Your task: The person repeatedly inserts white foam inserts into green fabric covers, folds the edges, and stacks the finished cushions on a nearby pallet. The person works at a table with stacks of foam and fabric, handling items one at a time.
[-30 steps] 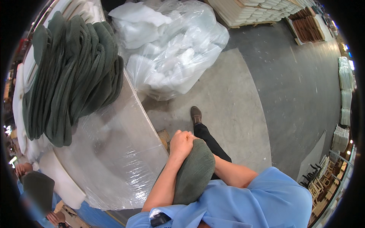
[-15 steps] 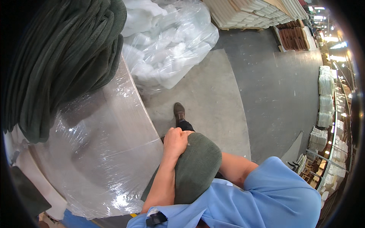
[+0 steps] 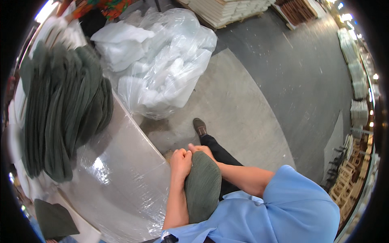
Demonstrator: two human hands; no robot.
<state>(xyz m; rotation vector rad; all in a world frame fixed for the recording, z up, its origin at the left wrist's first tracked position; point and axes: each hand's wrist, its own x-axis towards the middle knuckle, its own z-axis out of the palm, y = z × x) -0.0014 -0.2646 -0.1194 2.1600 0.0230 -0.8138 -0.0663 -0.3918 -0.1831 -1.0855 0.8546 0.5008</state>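
A dark green fabric cushion (image 3: pixel 203 186) stands on end in front of my body, its lower end near my shirt. At its far end my left hand (image 3: pixel 181 163) is closed in a fist on the fabric edge. Close beside it my right hand (image 3: pixel 204 151) grips the same end, thumb raised; the cushion hides part of its fingers. To the left, a thick pile of matching dark green fabric pieces (image 3: pixel 60 109) lies on a table (image 3: pixel 117 174) covered with clear plastic film.
A clear plastic bag of white stuffing (image 3: pixel 162 69) sits beyond the table. Another green piece (image 3: pixel 56 218) lies at the lower left. Stacked white panels (image 3: pixel 227 10) stand at the back, wooden frames (image 3: pixel 348 174) at the far right. My shoe (image 3: pixel 199 126) is on the concrete floor.
The cushion has turned to a narrower, more edge-on view. My right hand has come out from behind it, next to my left. My view has shifted, showing more of the pile.
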